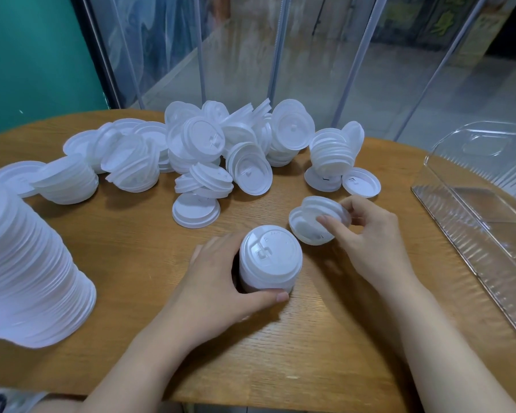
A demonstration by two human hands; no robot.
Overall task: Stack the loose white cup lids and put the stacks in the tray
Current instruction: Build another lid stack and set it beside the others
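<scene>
A short stack of white cup lids [270, 259] stands upright on the wooden table [325, 347] in front of me. My left hand [221, 281] grips it, thumb at the near side and fingers behind. Just to its right my right hand [367, 231] pinches a few lids [313, 216] that lie tilted on the table, one showing its hollow underside. A heap of loose white lids [215, 150] covers the far middle of the table. The clear plastic tray [486, 222] sits at the right, with no lids visible in it.
A tall stack of lids [27, 278] lies on its side at the near left. Smaller part-stacks [69, 180] and single lids [195, 210] lie among the heap. Behind the table are a teal wall and clear plastic curtain strips.
</scene>
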